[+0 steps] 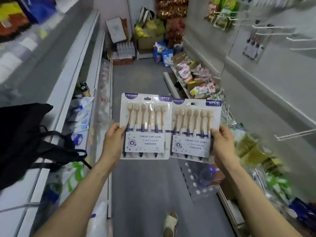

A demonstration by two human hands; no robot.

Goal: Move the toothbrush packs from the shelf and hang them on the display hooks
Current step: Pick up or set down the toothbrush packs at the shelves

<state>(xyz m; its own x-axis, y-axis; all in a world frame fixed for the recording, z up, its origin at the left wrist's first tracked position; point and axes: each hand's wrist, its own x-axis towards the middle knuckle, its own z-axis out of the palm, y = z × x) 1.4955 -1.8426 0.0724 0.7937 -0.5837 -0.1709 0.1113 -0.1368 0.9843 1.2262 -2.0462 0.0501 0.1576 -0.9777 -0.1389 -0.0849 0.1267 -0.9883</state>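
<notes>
1. Grey floor (136, 79) runs down a narrow shop aisle. A long shelf (82, 53) of goods stands out to the left of the left hand, and a pale wall is off to the right of the right hand.
2. The left hand (113, 139) pinches the lower left edge of one toothbrush pack (145, 125), thumb on the front and fingers hidden behind.
3. The right hand (222, 142) pinches the lower right edge of a second toothbrush pack (195, 129) in the same way.
4. Both packs are upright between the hands, side by side with their inner edges touching and their printed fronts toward the camera.
5. Both forearms reach forward, bare, nearly level with each other, and hold the packs over the floor.
6. White display hooks (271, 30) jut from the wall above and to the right of the right hand, and another hook (295, 135) sits level with it.
7. A hung pack (253, 47) is on the wall just below the upper hooks.
8. A black bag (25, 139) hangs to the left of the left hand.
9. Stacked boxes (116, 29) and packets fill the aisle's far end, beyond both hands.
</notes>
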